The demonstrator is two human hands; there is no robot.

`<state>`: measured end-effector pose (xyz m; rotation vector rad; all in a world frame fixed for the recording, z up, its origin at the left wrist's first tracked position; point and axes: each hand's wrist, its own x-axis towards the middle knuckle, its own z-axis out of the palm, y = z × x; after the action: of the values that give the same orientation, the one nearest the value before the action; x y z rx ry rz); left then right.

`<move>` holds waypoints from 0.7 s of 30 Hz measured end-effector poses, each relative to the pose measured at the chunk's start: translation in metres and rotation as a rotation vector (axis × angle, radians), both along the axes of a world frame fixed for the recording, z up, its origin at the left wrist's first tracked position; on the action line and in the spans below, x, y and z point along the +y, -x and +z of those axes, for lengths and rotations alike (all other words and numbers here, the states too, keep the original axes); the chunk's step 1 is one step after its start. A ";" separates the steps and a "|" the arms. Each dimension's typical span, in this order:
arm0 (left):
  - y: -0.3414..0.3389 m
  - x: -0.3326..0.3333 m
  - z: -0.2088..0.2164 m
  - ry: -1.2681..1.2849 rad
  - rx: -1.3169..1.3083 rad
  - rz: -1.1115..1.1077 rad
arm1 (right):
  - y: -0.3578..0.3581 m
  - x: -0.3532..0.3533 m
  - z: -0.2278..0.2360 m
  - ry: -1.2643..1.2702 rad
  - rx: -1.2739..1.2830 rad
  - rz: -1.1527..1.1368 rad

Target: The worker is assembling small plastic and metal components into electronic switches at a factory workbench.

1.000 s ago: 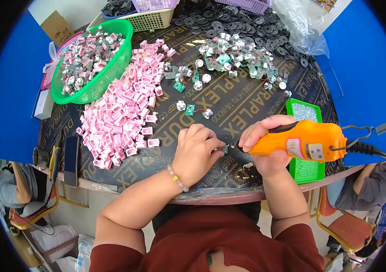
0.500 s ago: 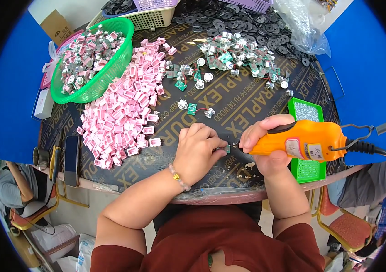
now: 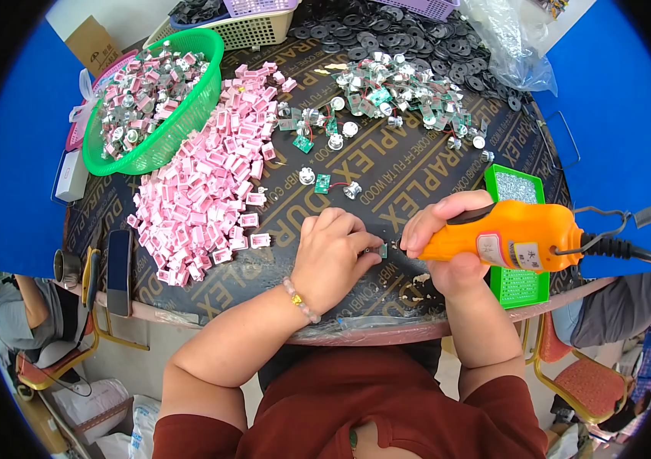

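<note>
My left hand [image 3: 335, 249] is pinched around a small part with a green circuit board [image 3: 384, 251], low over the near middle of the table; most of the part is hidden by my fingers. In my right hand [image 3: 455, 245] lies an orange electric screwdriver [image 3: 513, 237], its dark tip pointing left toward that part. Whether the tip touches it is hard to make out. Just beyond my left hand sit a green board [image 3: 323, 183], a silver reflector [image 3: 352, 190] joined to it by red wire, and a white round piece [image 3: 307, 176].
Pink housings [image 3: 207, 183] heap on the left, beside a green basket [image 3: 211, 92] of assembled parts. Boards with reflectors [image 3: 410, 96] pile at the back, before black discs [image 3: 448, 50]. A green tray [image 3: 491, 180] of screws stands right, partly behind the screwdriver. A phone [image 3: 120, 268] lies left.
Hardly anything differs: the view has shifted very slightly. Both hands keep their places, with the screwdriver still aimed at the part in my left fingers.
</note>
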<state>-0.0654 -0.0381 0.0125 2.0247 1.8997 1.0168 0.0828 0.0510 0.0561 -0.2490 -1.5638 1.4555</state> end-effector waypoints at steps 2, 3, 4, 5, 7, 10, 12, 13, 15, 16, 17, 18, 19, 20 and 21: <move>0.000 0.000 0.000 0.006 -0.005 -0.001 | 0.000 -0.001 0.000 0.003 -0.013 0.012; 0.000 0.000 0.000 0.012 -0.010 -0.002 | 0.000 -0.001 0.000 0.004 -0.013 0.012; 0.000 0.000 0.000 0.013 -0.011 -0.001 | 0.000 -0.001 -0.001 -0.003 -0.008 0.002; -0.001 0.000 0.000 0.012 -0.007 0.006 | 0.000 -0.002 -0.001 -0.009 -0.002 -0.009; -0.001 0.000 -0.001 0.013 -0.004 0.013 | 0.001 -0.001 0.000 -0.006 -0.004 -0.006; 0.001 0.001 -0.002 0.023 0.008 -0.004 | 0.001 0.001 0.000 0.005 -0.022 0.011; 0.001 0.002 -0.003 0.014 0.037 -0.020 | 0.005 0.000 0.001 0.015 -0.039 0.025; 0.000 0.001 -0.003 0.016 0.035 -0.021 | 0.010 -0.003 0.004 0.047 -0.037 0.028; -0.002 0.001 -0.003 0.011 0.063 0.001 | 0.011 -0.001 0.004 0.093 -0.035 0.087; -0.003 0.001 -0.003 0.011 0.062 0.002 | 0.012 0.000 0.003 0.094 -0.036 0.087; -0.003 0.001 -0.005 0.001 0.078 0.006 | 0.013 0.001 0.003 0.072 -0.059 0.067; -0.003 0.001 -0.006 -0.010 0.093 0.010 | 0.013 0.001 0.002 0.051 -0.082 0.047; -0.004 0.001 -0.007 -0.012 0.089 0.006 | 0.012 0.003 0.000 0.033 -0.083 0.038; -0.004 0.002 -0.008 -0.030 0.094 -0.004 | 0.012 0.003 -0.001 0.031 -0.087 0.033; -0.004 0.002 -0.009 -0.048 0.098 -0.014 | 0.012 0.002 -0.001 0.031 -0.087 0.026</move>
<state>-0.0614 -0.0358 0.0033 2.1491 1.9237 0.9855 0.0712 0.0529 0.0555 -0.3148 -1.6206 1.5072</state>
